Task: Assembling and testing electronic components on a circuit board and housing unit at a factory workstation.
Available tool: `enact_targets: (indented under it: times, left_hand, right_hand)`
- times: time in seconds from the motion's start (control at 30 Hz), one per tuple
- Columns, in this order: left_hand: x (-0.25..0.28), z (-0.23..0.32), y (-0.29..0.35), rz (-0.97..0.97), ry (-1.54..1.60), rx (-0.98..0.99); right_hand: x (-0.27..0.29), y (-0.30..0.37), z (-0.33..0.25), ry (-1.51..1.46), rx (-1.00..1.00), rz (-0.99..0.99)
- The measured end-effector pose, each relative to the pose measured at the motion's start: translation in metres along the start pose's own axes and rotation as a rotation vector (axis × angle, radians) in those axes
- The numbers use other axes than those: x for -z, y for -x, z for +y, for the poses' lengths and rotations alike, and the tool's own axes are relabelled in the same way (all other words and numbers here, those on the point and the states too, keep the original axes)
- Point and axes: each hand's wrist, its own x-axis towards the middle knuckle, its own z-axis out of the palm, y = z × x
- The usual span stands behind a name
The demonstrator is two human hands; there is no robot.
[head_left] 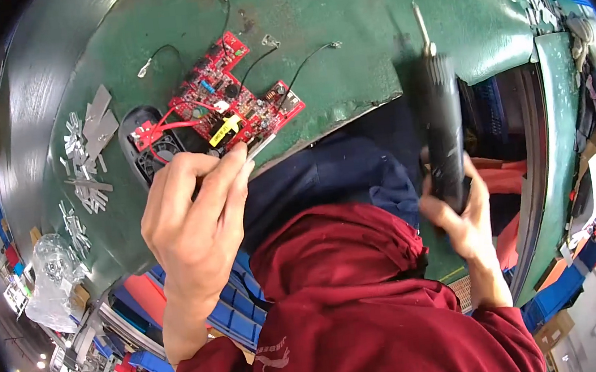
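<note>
A red circuit board (255, 110) crowded with small parts lies near the front edge of the table. My left hand (196, 215) pinches its near edge, where a silver metal strip (262, 145) runs; the fingertips' exact hold is partly hidden. A yellow-wrapped part (225, 130) sits on the board, and several black wires with metal lugs spread away from it. Red wires join the board to a small red board (142, 135) resting on a black housing with a fan (157, 157). My right hand (467, 215) grips a black electric screwdriver (442, 123), slightly blurred, its bit pointing away from me.
Flat grey pieces (99, 123) and small pale strips (76, 147) lie left of the housing. A clear plastic bag (52, 266) is at the far left. More pale strips (539, 4) lie at the far right, near a glove-like cloth (580, 36). An open recess (505, 120) breaks the table at right.
</note>
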Motion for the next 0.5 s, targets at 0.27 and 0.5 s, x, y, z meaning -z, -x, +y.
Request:
enact_targets:
  times: [0.27, 0.5]
  left_hand:
    - [-0.002, 0.000, 0.004, 0.049, 0.028, -0.005]
    - [-0.001, 0.001, 0.006, 0.073, 0.013, 0.022]
  right_hand:
    - [-0.029, 0.036, 0.028, 0.082, 0.000, -0.222]
    - [-0.041, 0.047, 0.031, 0.151, 0.140, -0.412]
